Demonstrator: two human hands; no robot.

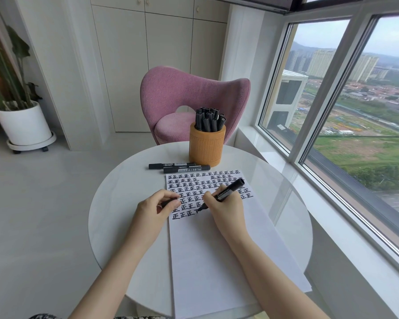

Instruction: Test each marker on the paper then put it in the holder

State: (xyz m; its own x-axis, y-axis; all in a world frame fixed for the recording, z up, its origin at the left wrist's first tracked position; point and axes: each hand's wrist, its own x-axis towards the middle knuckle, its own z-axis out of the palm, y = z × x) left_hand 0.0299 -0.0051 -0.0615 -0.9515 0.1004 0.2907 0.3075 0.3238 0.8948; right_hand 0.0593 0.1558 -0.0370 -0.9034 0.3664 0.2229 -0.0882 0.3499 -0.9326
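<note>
My right hand [225,204] grips a black marker [228,191], its tip touching the white paper [217,249] at the end of the lowest row of black characters. My left hand [158,207] rests on the paper's left edge and pinches a small black cap [168,202]. Two capped black markers [179,167] lie side by side on the table just beyond the paper. An orange cylindrical holder [206,147] stands behind them, filled with several black markers.
The round white table [115,203] carries everything. A pink chair [184,104] stands right behind it. Large windows [343,111] run along the right side. A potted plant [21,120] stands on the floor at the far left.
</note>
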